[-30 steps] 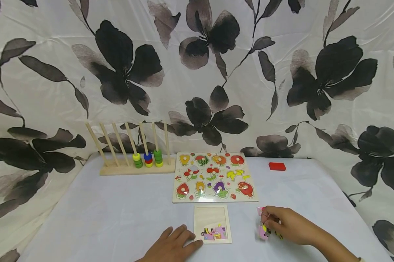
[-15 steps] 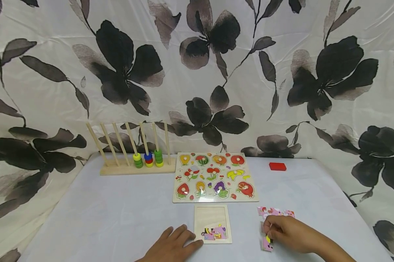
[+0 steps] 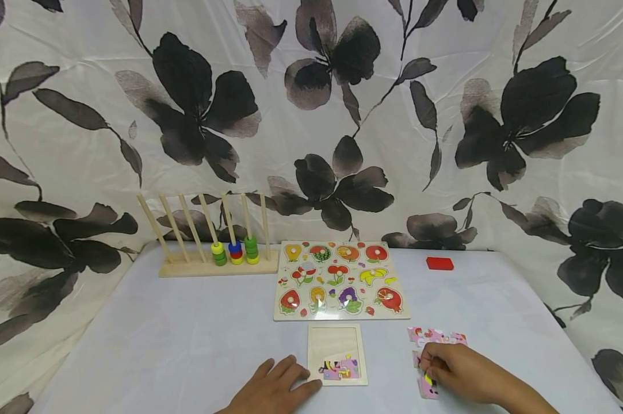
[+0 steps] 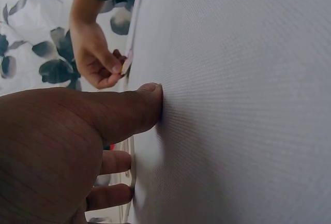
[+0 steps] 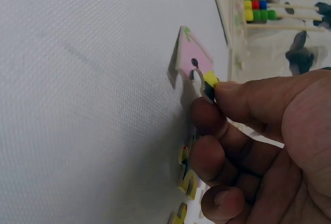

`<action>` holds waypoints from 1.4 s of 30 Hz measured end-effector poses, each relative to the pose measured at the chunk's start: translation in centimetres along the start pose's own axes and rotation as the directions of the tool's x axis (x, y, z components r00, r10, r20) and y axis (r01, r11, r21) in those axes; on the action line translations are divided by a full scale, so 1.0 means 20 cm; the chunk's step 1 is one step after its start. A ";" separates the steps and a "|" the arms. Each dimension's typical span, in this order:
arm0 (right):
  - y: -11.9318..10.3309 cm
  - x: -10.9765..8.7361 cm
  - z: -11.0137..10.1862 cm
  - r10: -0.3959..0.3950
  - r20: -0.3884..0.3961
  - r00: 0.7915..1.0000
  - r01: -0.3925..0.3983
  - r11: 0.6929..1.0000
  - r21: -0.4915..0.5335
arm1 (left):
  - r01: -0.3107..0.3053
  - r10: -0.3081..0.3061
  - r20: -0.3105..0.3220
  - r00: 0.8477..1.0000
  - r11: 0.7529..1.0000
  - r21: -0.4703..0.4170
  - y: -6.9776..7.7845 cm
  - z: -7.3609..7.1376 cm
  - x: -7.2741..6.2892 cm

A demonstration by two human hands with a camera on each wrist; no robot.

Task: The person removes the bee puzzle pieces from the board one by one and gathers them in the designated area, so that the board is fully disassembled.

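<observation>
My right hand pinches a pink jigsaw puzzle piece with yellow and black on it, between thumb and index finger. In the right wrist view the piece is tilted, close over the white tabletop. More puzzle pieces lie just beyond this hand, partly hidden by it. My left hand rests on the table with fingers spread, its fingertips at the left edge of a wooden puzzle tray. Several joined pieces sit in the tray's lower part.
Behind the tray lies a fruit puzzle board. A wooden bead rack with upright rods and coloured rings stands at the back left. A red block lies at the back right, near the floral cloth.
My right hand has moved slightly toward the table's front edge with the pinched piece, uncovering the row of pieces beyond it. The left hand has stayed in place.
</observation>
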State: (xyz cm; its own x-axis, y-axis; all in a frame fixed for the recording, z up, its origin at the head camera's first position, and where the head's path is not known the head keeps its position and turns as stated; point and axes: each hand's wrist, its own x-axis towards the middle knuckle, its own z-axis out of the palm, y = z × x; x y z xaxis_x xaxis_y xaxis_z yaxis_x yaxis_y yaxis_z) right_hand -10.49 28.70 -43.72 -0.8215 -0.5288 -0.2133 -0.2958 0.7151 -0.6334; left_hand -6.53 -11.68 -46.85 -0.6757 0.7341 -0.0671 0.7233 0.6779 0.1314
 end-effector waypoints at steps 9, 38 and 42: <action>0.00 0.00 0.01 0.089 -0.029 0.996 -0.090 0.995 -0.038 | 0.002 -0.002 -0.005 1.000 1.000 -0.003 0.00 0.00 0.00; -0.34 0.26 0.13 -0.004 -0.125 0.992 -0.021 0.979 -0.204 | -0.003 0.003 -0.015 1.000 1.000 0.007 0.00 0.00 0.00; -0.39 0.30 0.17 -0.065 -0.106 0.992 0.038 0.970 -0.240 | 0.009 -0.009 0.017 1.000 1.000 0.003 0.00 -0.01 0.01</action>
State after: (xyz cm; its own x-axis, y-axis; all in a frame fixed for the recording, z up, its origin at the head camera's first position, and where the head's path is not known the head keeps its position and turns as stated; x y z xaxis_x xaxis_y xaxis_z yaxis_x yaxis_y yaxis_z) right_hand -11.50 18.45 -42.61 -0.8477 -0.5225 -0.0918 -0.4350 0.7836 -0.4435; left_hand -6.66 -11.61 -46.63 -0.6796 0.7286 -0.0855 0.7177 0.6845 0.1279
